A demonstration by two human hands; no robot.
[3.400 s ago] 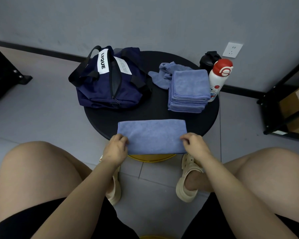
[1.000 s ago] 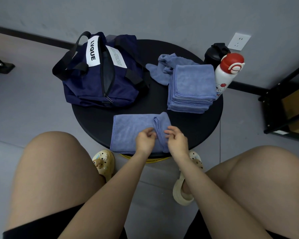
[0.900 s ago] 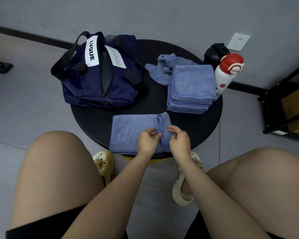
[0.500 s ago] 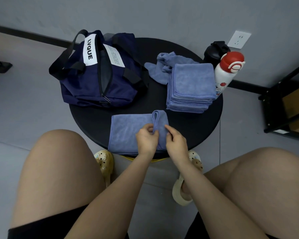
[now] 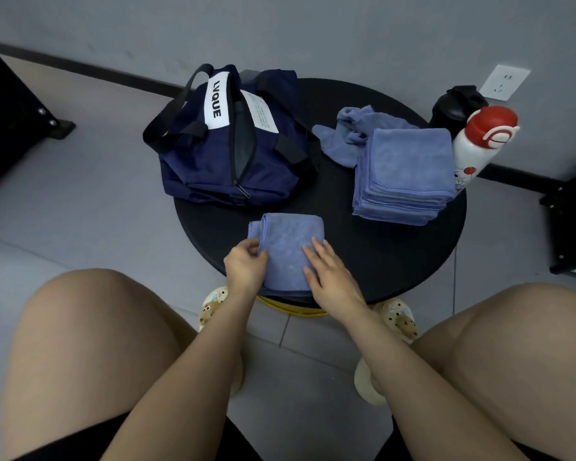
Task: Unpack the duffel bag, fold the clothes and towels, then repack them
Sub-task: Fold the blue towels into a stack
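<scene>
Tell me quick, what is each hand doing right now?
Left hand: fingers curled, pinching the left edge of the folded blue towel.
Right hand: open, fingers flat on the same towel.

This looks like a plain indoor room, though whether it belongs to a home or a workplace cannot be told. A bare grey painted wall [image 5: 313, 31] carries a white wall socket [image 5: 505, 82] above a black skirting strip [image 5: 90, 69], and the floor is large pale grey tiles [image 5: 80, 207]. A small round black desk [image 5: 396, 261] stands near black metal shelving [image 5: 572, 227].
</scene>
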